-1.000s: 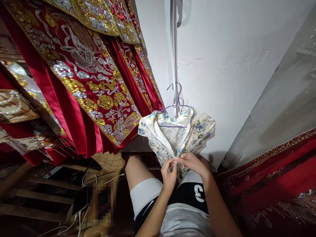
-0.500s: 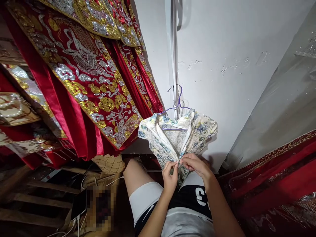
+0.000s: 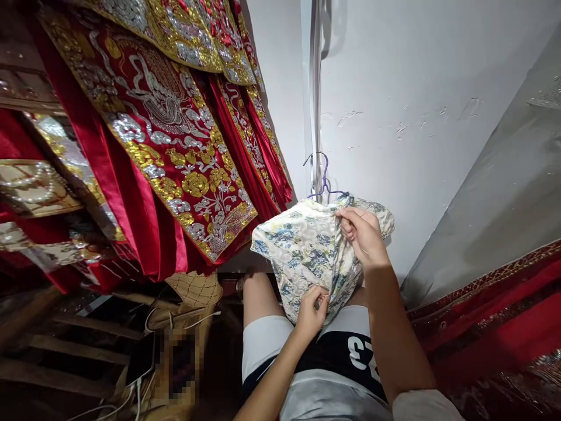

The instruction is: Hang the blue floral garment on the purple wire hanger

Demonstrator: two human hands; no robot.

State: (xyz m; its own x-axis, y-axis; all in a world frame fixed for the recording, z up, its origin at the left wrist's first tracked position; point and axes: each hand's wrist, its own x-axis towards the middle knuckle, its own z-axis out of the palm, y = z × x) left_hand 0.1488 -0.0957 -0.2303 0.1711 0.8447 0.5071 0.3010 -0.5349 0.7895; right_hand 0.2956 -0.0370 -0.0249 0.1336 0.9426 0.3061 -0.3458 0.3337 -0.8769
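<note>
While a floral short-sleeved blouse (image 3: 302, 245) hangs on a purple wire hanger (image 3: 325, 175) in front of the person's knees (image 3: 259, 289), the left hand (image 3: 313, 307) has its thumb and fingertips pinched together on the lower front edge, and the right hand (image 3: 363, 233) has thumb and forefinger clamped on the front opening near the collar. White numerals (image 3: 357, 352) mark the dark part of the shorts (image 3: 322, 349): a 3 is readable, the digit beside it partly covered by the right forearm (image 3: 385, 327). Rightward, white wall (image 3: 407, 64) leaves room as far as the slanting edge of a grey sheet (image 3: 486, 193); on the other side, one sleeve sits just beside the hem of a red sequinned costume (image 3: 170, 146). Lower left, a phone (image 3: 141, 358) with a white cable (image 3: 139, 390) plugged in lies near wooden slats (image 3: 83, 349).
</note>
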